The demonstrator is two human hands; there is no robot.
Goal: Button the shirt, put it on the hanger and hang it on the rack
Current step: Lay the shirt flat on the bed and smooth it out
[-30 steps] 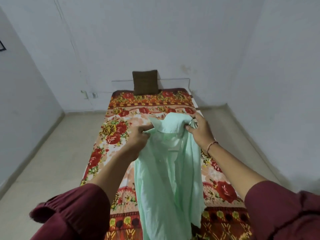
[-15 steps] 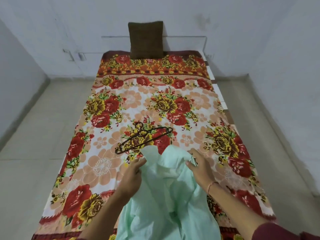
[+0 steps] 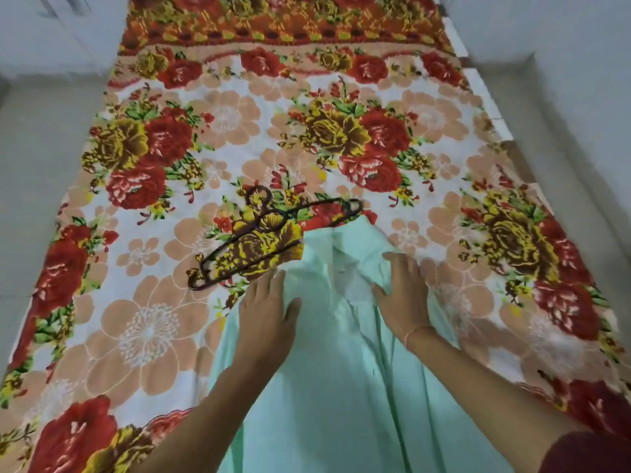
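A: Fingers (image 3: pixel 271 285) state?
B: Straight, gripping nothing. Left hand (image 3: pixel 264 319) and right hand (image 3: pixel 404 298) pressed flat on mint-green shirt (image 3: pixel 341 387), either side of front opening. Likely smoothing for buttoning.
A: Shirt location?
B: Collar end against black hanger (image 3: pixel 273 233), floral bedsheet (image 3: pixel 153 336) under both. Hanger close, probably staged for next step.

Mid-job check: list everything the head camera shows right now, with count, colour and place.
shirt: one, mint green, laid on the bed's near middle
hanger: one, dark, on the bedsheet by the shirt's top left edge
bedsheet: one, red, yellow and peach flowers on white, covering the bed
floor: pale grey, both sides of the bed
sleeve: one, maroon, bottom right corner
left hand: one, flat on the shirt's left side
right hand: one, flat on the shirt's right side
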